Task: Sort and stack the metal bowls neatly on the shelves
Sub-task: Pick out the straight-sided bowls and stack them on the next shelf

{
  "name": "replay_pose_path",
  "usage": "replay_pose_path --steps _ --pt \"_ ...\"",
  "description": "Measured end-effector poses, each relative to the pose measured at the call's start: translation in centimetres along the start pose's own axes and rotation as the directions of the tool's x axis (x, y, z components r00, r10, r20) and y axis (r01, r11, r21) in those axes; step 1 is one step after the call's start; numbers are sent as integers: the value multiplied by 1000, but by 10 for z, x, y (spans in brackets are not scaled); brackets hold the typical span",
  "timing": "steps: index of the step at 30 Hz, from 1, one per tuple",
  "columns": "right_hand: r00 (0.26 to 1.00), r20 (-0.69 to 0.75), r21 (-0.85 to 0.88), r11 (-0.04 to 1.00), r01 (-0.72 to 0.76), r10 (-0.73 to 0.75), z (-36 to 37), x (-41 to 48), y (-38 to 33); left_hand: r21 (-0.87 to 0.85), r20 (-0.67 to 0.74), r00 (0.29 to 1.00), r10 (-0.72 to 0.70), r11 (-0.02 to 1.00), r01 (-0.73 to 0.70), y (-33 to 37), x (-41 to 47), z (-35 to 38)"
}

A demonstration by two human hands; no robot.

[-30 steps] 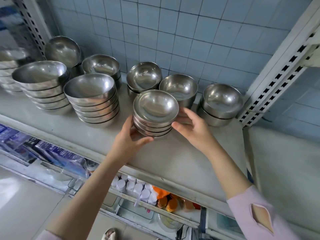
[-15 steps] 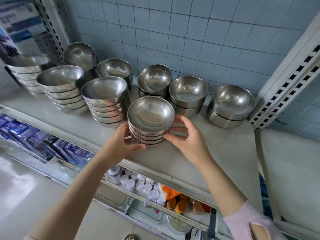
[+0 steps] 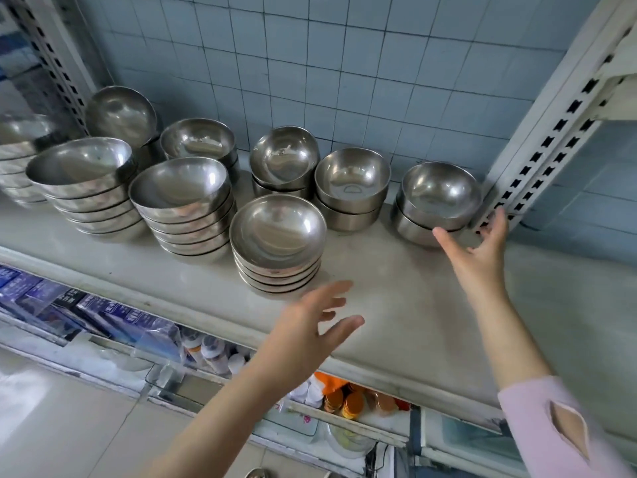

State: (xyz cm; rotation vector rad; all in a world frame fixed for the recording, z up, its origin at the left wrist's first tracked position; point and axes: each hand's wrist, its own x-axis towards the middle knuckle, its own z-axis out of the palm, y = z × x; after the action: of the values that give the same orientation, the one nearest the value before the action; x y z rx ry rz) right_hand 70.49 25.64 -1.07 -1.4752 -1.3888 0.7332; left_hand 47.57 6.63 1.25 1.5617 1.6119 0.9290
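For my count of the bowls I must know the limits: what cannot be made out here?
Head view: far-left bowl stack, cut off by the left edge.
Head view: white bottles below, partly hidden by the shelf.
Head view: print on the blue boxes, too small.

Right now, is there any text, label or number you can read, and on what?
No text is legible.
Blue boxes: white print, too blurred to read.
Bottles: labels too small to read.
Bowls, shelf: no markings visible.
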Motion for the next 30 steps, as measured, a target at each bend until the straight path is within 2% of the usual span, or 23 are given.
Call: replay_pose_path --steps 2,5,8,11,14,17,21,27,30 --pt "997 71 -90 995 -32 39 0 17 8 32 -19 999 -28 999 28 2 32 29" --pt "983 184 1 1000 13 -13 7 34 19 -7 -191 968 -162 987 163 1 87 56" --pt "973 225 25 999 42 -47 9 42 23 -125 -353 900 -256 966 226 -5 131 64" --pt "975 219 0 999 43 -42 4 43 23 -139 -515 809 -284 959 248 -14 159 61" --pt "972 232 -30 999 29 -21 -6 38 24 -167 -587 746 -316 948 271 -24 181 56" --pt "966 258 -12 1000 5 -1 -22 23 25 -243 -555 773 -308 948 204 -27 190 56" --pt "956 292 10 1000 -7 4 -49 -11 25 -256 -570 780 -257 958 129 -27 184 58" --pt "924 382 67 997 -49 20 -89 -70 19 -299 -415 897 -153 954 25 -22 134 74" --pt "947 321 117 992 -34 -5 -97 -83 8 -265 -370 923 -107 964 5 -17 104 76"
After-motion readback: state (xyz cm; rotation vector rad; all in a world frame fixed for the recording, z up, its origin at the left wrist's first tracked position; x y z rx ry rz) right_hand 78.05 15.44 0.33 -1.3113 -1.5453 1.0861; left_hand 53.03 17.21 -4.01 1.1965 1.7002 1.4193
